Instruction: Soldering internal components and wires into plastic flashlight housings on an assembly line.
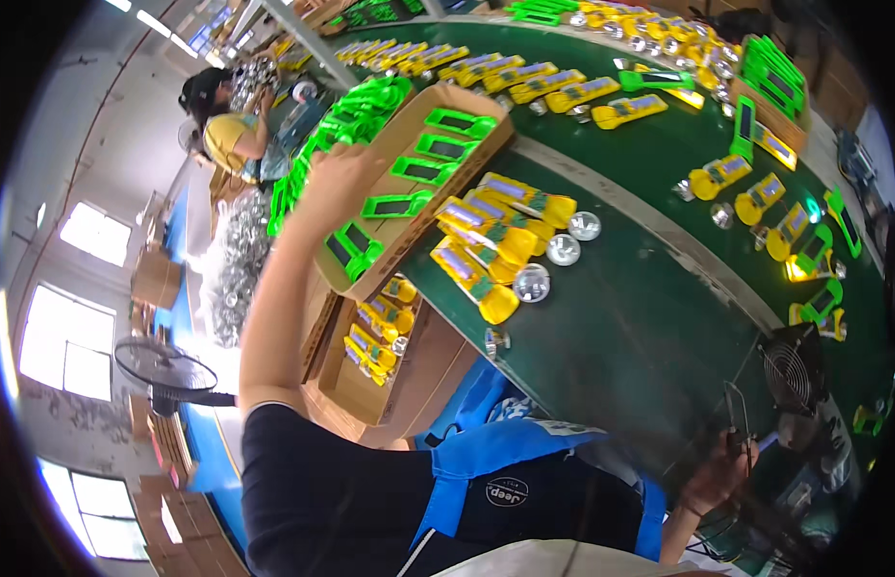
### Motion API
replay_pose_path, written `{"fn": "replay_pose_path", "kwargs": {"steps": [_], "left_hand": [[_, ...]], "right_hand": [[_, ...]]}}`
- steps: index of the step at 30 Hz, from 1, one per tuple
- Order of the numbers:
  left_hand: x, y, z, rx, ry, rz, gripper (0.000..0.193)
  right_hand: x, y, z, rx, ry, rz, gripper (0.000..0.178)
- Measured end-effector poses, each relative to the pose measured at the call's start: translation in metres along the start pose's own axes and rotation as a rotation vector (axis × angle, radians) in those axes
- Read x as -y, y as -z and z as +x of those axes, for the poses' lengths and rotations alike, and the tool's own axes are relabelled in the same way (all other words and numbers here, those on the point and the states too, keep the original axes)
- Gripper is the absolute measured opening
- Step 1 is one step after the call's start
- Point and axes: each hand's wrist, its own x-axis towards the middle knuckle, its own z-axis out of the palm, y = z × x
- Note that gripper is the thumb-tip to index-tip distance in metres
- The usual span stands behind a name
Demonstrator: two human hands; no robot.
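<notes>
My left hand [346, 181] reaches across to the heap of bright green plastic casings [365, 106] beside a cardboard tray [491, 125]. Its fingers are curled, and their tips and whatever they grip are hidden. Inside the tray lie several green casings with dark panels [394, 206]. At the lower right my right hand [718, 476] is closed around a dark, thin object that I cannot make out, next to a bent metal wire frame [736, 404]. Yellow lamp bodies [481, 236] with round silvery reflectors [532, 283] lie stacked on the green bench between my hands.
A small black fan [794, 370] stands near my right hand. More yellow lamp bodies [524, 82] line the far side of the green bench [620, 308]. An open carton [370, 394] holds others below the tray. A co-worker [231, 135] in yellow is at the far left.
</notes>
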Motion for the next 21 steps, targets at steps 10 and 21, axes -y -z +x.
{"fn": "replay_pose_path", "kwargs": {"steps": [10,21], "left_hand": [[0.086,-0.123,-0.024,0.241,-0.473,0.209,0.131],[0.058,-0.127,0.046,0.324,-0.665,0.095,0.113]], "right_hand": [[-0.023,-0.059,0.015,-0.075,0.24,-0.585,0.024],[-0.014,-0.058,0.014,-0.074,-0.033,-0.457,0.028]]}}
